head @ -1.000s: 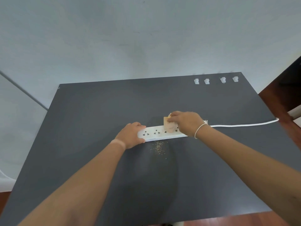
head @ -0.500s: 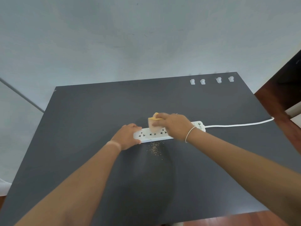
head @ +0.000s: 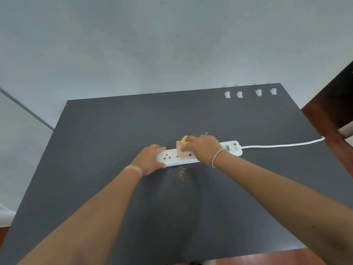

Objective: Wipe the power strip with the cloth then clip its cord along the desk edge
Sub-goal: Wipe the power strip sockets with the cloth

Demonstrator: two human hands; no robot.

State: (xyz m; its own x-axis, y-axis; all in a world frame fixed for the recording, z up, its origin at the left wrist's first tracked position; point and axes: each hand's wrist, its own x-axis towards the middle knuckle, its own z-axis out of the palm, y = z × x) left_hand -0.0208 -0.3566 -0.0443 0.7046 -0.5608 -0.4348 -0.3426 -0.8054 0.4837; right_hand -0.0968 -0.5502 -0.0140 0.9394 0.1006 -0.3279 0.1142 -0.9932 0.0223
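Your left hand (head: 150,159) grips the left end of the strip (head: 198,153), which lies left-to-right mid-desk (head: 114,131), while your right hand (head: 203,149) presses the cloth (head: 182,148) on its middle, so wipe along that axis toward the cord (head: 282,145).

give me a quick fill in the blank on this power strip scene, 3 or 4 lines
1. The right hand presses a ____ cloth onto the power strip.
2. The left hand grips the strip's ____ end.
3. ____ white clips sit near the desk's far edge.
4. The cord runs off the desk's ____ side.

Missing words: yellow; left; four; right
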